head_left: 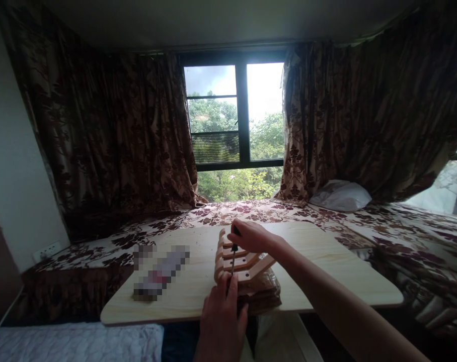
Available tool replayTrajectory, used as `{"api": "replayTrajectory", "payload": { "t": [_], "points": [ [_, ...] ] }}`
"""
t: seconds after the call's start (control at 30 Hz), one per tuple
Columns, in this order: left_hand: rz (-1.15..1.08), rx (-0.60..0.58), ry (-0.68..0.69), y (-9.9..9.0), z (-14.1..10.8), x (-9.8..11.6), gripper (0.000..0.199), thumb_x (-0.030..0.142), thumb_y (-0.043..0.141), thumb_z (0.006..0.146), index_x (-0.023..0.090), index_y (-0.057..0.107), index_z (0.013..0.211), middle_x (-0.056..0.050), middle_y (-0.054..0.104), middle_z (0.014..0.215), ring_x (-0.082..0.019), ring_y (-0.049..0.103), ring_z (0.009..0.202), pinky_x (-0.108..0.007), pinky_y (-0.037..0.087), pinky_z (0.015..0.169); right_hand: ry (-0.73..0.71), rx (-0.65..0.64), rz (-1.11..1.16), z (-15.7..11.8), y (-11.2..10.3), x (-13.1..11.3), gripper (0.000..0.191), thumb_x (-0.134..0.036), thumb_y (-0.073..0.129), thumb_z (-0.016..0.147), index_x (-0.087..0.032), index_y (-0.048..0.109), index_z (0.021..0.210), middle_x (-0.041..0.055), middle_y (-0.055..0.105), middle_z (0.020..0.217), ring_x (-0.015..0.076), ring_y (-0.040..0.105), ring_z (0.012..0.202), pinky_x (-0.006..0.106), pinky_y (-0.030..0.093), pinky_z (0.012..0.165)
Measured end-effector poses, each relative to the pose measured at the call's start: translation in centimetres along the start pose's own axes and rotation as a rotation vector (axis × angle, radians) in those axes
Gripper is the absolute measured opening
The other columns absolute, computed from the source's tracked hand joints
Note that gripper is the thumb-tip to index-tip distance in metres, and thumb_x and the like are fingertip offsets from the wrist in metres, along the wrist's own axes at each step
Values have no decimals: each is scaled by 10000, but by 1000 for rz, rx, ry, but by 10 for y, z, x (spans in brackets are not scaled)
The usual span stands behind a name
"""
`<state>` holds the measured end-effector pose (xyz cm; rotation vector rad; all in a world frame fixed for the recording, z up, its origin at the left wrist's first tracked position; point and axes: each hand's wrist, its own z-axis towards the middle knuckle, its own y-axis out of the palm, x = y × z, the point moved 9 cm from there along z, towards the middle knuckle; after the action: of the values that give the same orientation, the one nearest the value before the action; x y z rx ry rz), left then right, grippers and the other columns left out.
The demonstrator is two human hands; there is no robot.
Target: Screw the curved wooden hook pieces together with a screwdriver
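My right hand [247,236] is closed around the dark handle of a screwdriver [233,259], which stands nearly upright with its shaft pointing down. Under it lies a light wooden rack [247,275] of several slats with curved ends and dark holes. My left hand [223,304] is at the near left end of the rack, its fingertips gathered around the lower end of the screwdriver shaft. Those fingers hide the screwdriver's tip and whatever they pinch. Beneath the rack is a stack wrapped in shiny brown material [264,291].
All this rests on a pale wooden tabletop [326,266] with rounded corners. A blurred-out flat object [160,276] lies to the left. Beyond are a floral-covered ledge [243,208], a white plastic bag [341,195], curtains [130,136] and a window [242,110].
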<state>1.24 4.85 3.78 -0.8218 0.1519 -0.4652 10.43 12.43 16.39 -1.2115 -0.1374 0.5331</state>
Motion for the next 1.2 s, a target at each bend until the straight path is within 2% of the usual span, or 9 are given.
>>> {"api": "replayTrajectory", "payload": {
  "t": [0.1, 0.27, 0.37, 0.63, 0.83, 0.93, 1.1, 1.2],
  "points": [
    [8, 9, -1, 0, 0, -1, 498, 171, 488, 828, 166, 470, 1326, -132, 518, 1344, -260, 569, 1124, -376, 490, 896, -7, -15, -2, -2, -3, 2, 285, -361, 524, 919, -154, 578, 1108, 62, 616, 1030, 165, 610, 836, 361, 520, 725],
    [-1, 10, 24, -1, 0, 1, 511, 194, 482, 842, 174, 438, 1351, -123, 506, 1351, -259, 556, 1140, -369, 490, 896, -102, -48, 4, -9, -13, -20, 256, -349, 524, 920, -154, 594, 1071, 55, 623, 1006, 163, 610, 834, 363, 517, 735],
    [-9, -4, 21, -1, 0, 2, 512, 182, 471, 843, 162, 431, 1354, -124, 497, 1356, -257, 547, 1150, -369, 483, 911, -108, -39, -3, -8, -13, -26, 263, -347, 529, 917, -154, 590, 1084, 60, 619, 1030, 171, 609, 860, 376, 514, 753],
    [25, 10, 27, 2, -1, 0, 507, 186, 480, 834, 160, 450, 1339, -137, 509, 1349, -269, 568, 1122, -382, 500, 885, 24, 6, -24, 6, -1, -4, 285, -351, 530, 916, -156, 577, 1118, 69, 610, 1065, 175, 609, 871, 376, 518, 749],
    [5, 29, 41, -2, 1, 3, 506, 202, 488, 835, 162, 447, 1338, -129, 506, 1348, -255, 571, 1120, -365, 505, 878, -39, 15, -5, 0, -6, -19, 288, -355, 526, 918, -158, 575, 1122, 65, 613, 1049, 173, 609, 860, 375, 516, 746],
    [12, 43, 38, -5, 1, 4, 496, 188, 497, 820, 144, 475, 1313, -141, 525, 1326, -266, 582, 1107, -376, 512, 870, -23, 23, -20, 0, -4, -21, 290, -357, 526, 917, -158, 576, 1122, 67, 611, 1058, 176, 608, 871, 381, 514, 756],
    [29, 65, 43, -2, 0, 3, 490, 197, 503, 821, 144, 484, 1307, -159, 537, 1315, -279, 591, 1100, -389, 520, 860, 70, 43, -49, 5, 3, -4, 296, -353, 533, 914, -156, 572, 1132, 74, 604, 1087, 186, 605, 901, 393, 512, 770],
    [37, 72, 48, -1, -1, 1, 490, 200, 498, 824, 158, 479, 1312, -150, 546, 1308, -270, 599, 1086, -381, 524, 850, 61, 20, -41, 5, 2, 1, 291, -352, 531, 915, -157, 575, 1126, 72, 607, 1077, 181, 607, 887, 384, 516, 758]
  ]
}}
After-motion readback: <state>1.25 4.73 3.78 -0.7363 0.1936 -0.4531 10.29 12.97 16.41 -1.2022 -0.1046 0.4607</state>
